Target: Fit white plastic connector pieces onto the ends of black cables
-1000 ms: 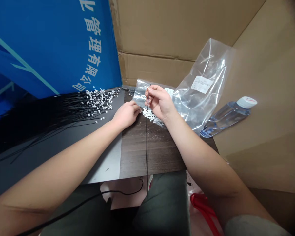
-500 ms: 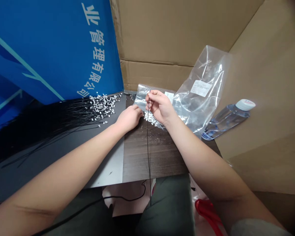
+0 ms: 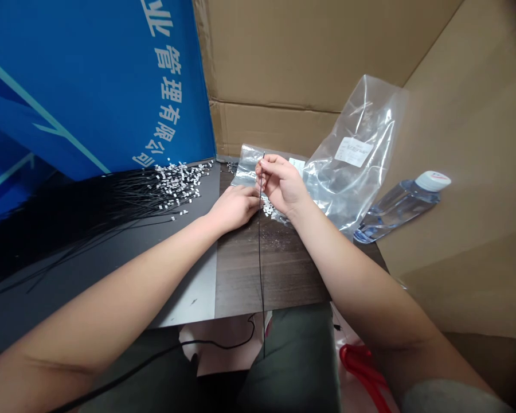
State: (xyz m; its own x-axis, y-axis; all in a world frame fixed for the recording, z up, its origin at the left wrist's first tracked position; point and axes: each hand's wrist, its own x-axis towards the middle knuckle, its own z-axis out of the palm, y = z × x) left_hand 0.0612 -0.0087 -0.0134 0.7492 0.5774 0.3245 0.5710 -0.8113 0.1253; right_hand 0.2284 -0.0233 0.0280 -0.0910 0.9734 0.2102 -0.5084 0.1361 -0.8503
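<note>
A thin black wire (image 3: 260,252) hangs from my right hand (image 3: 281,180), its upper tip pinched between thumb and forefinger. The wire runs down across the table and past its front edge. My left hand (image 3: 236,207) rests low on the table with fingers curled together at a small pile of white plastic connectors (image 3: 268,207). Its fingertips reach behind the wire; what they hold, if anything, is hidden. To the left lies a big bundle of black wires (image 3: 90,201), with white connectors (image 3: 180,180) at their ends.
A clear plastic bag (image 3: 348,178) with a label stands behind my right hand, and a smaller clear bag (image 3: 247,163) lies at the back. A water bottle (image 3: 399,206) leans by the cardboard wall (image 3: 464,229). A blue printed panel (image 3: 90,74) borders the left. A black cable (image 3: 155,358) crosses below.
My left hand has moved right, closer to the wire and over more of the connector pile. My right hand still holds the wire in nearly the same place.
</note>
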